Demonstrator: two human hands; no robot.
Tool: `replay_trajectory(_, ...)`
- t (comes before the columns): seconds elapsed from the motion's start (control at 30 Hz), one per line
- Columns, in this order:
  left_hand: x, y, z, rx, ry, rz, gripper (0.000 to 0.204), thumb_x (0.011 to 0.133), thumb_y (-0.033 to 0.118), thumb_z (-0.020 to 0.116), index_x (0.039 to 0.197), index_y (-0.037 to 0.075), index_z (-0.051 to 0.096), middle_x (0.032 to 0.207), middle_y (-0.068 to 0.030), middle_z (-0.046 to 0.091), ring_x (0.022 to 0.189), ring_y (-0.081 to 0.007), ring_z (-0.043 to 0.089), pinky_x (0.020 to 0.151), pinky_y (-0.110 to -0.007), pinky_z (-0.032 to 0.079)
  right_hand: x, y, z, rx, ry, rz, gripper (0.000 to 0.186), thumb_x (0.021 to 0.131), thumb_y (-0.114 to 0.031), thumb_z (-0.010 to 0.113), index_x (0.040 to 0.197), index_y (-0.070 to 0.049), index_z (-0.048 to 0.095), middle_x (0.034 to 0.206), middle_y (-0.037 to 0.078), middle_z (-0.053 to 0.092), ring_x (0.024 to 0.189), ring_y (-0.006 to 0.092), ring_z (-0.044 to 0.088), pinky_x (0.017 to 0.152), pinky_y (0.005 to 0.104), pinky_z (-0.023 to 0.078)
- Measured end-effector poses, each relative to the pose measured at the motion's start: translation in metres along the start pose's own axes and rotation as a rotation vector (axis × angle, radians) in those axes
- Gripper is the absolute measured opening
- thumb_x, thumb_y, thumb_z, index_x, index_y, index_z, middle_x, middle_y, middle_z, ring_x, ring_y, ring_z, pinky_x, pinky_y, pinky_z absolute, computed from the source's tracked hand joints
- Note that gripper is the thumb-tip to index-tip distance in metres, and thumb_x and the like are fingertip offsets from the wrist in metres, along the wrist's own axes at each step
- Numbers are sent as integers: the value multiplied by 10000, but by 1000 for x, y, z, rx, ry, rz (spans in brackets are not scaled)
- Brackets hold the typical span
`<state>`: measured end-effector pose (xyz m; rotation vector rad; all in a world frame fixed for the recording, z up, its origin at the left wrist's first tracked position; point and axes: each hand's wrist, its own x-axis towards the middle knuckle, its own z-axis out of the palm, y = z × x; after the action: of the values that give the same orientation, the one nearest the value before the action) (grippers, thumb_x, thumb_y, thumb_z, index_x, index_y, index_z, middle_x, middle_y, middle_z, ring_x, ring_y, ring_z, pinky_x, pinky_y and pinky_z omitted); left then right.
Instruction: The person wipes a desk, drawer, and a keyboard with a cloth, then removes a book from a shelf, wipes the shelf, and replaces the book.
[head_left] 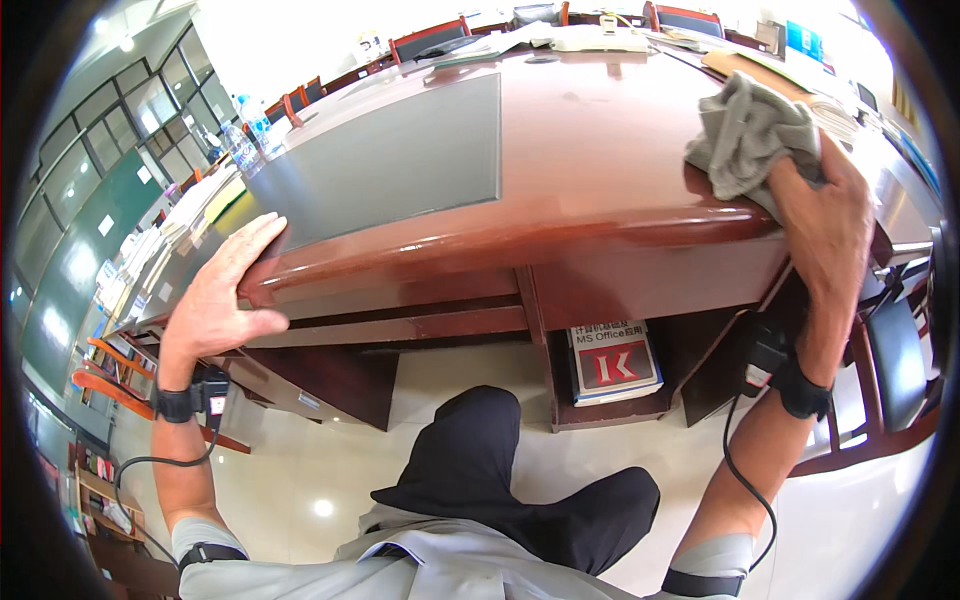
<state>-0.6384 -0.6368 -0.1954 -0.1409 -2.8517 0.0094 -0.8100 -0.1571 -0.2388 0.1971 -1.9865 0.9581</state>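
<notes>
A crumpled grey cloth (745,130) is gripped in my right hand (825,210) at the right end of a glossy reddish-brown desk (590,150). The cloth rests on the desktop close to its rounded front edge. My left hand (225,290) lies over the desk's front left corner, fingers stretched out and thumb apart, holding nothing. Beside its fingertips begins a dark grey desk mat (400,160), set into or lying on the desktop. The fingers under the cloth are partly hidden.
Two plastic bottles (240,150) and stacked papers (170,240) stand at the left. More papers and a folder (755,72) lie at the back right. Below the desktop, an open shelf holds books (615,365). Chairs (890,350) stand at the right and behind the desk.
</notes>
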Motion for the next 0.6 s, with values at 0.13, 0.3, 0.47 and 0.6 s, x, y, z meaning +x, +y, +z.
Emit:
replay_trajectory(0.13,28,-26,-20,-189,-223,62,1155,655,781,754,1497,42,470,1591,-182,394,1474,-351,375,1206,-457,289,-1,3,-5,-78,2,17,406,841,-224,650,1178,-5,711,908,112,739,851,183,673,837,327,523)
replay_trajectory(0.3,41,-32,-8,-103,-233,232,1221,679,863,659,1529,25,400,1608,-240,321,1501,-444,278,1216,-530,230,1,6,-13,-132,58,-123,412,770,-1,631,1175,34,696,1046,135,722,966,216,670,906,339,508)
replay_trajectory(0.47,38,-35,-11,-8,-270,272,1146,758,822,626,1553,44,349,1611,-274,264,1490,-494,243,1203,-601,204,4,-10,-10,-134,-73,-166,408,690,51,602,1091,79,668,1079,198,693,1032,337,668,970,411,492)
replay_trajectory(0.6,41,-32,-12,-21,-259,312,1120,784,781,640,1572,61,299,1600,-304,247,1477,-517,239,1180,-656,194,8,-21,-10,-165,-91,-116,389,626,32,658,1012,18,703,1005,158,702,991,372,665,936,448,484)
